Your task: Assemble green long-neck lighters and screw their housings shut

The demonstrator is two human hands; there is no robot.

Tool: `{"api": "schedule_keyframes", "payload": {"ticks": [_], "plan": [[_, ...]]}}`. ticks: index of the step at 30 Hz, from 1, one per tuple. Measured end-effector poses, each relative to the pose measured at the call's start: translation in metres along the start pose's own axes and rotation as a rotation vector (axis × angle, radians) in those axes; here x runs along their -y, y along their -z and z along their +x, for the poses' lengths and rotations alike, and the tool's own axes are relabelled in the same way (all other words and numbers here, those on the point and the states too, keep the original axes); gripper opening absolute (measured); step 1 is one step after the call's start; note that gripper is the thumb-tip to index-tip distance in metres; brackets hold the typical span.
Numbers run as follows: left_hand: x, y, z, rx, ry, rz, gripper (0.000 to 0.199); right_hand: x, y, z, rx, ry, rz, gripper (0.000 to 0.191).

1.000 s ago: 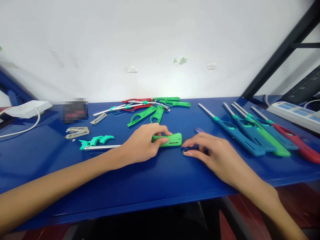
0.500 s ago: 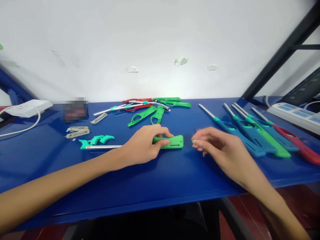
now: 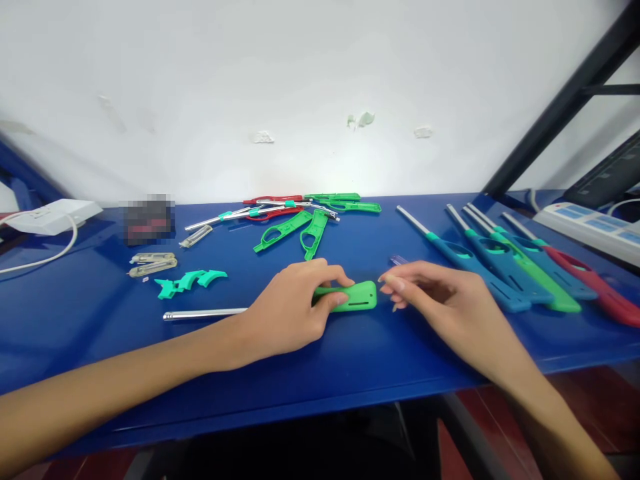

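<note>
My left hand (image 3: 295,310) is wrapped around a green long-necked lighter (image 3: 361,297), whose metal tube points left along the table. The lighter's slotted butt end sticks out past my fingers; its middle is covered by my hand. Just right of that end, my right hand (image 3: 435,293) is closed in a pinch with the fingertips apart from the lighter. Whatever may be between them is too small to make out. A small clear, purplish piece (image 3: 399,260) shows behind my right fingers.
Left lie teal triggers (image 3: 190,283) and clear fuel tanks (image 3: 153,265). Green casing halves (image 3: 283,231), red casings and metal tubes (image 3: 220,220) are heaped by the wall. Several lighters (image 3: 493,280) lie right, near a power strip (image 3: 590,230). A white box (image 3: 57,217) stands far left.
My left hand and the lighter have moved slightly toward me and right, so the tube lies farther from the teal triggers. My right fingertips are now closer to the lighter's end.
</note>
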State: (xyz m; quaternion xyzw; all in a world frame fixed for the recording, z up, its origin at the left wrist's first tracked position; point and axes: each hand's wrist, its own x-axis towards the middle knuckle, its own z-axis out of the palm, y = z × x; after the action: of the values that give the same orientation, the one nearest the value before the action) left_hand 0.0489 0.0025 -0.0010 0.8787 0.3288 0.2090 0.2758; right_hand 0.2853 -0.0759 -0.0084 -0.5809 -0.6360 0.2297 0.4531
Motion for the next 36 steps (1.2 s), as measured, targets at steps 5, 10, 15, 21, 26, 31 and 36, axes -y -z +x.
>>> {"api": "schedule_keyframes", "payload": {"ticks": [5,10,15,21,26,31,36], "plan": [[-0.002,-0.002,-0.003,0.003,0.016,0.01,0.014,0.006,-0.002,-0.003,-0.039,0.002,0.012,0.018],[0.001,-0.003,-0.003,-0.013,-0.004,0.008,0.014,0.007,-0.006,-0.005,-0.057,0.021,-0.003,0.013],[0.004,-0.004,-0.002,-0.02,-0.024,0.015,0.013,0.005,-0.008,-0.005,-0.036,0.0,0.012,0.014],[0.004,-0.004,0.001,-0.016,-0.024,0.03,0.014,0.003,-0.007,-0.003,-0.012,-0.015,-0.042,0.012],[0.006,-0.004,0.001,-0.014,-0.018,0.03,0.015,-0.006,0.014,-0.009,0.072,-0.03,-0.122,0.024],[0.005,-0.004,0.002,-0.018,-0.031,0.014,0.015,-0.016,0.028,-0.013,0.24,-0.047,-0.212,0.034],[0.004,-0.004,0.003,-0.016,-0.029,0.05,0.018,-0.009,0.018,-0.007,0.245,0.013,-0.271,0.025]]}}
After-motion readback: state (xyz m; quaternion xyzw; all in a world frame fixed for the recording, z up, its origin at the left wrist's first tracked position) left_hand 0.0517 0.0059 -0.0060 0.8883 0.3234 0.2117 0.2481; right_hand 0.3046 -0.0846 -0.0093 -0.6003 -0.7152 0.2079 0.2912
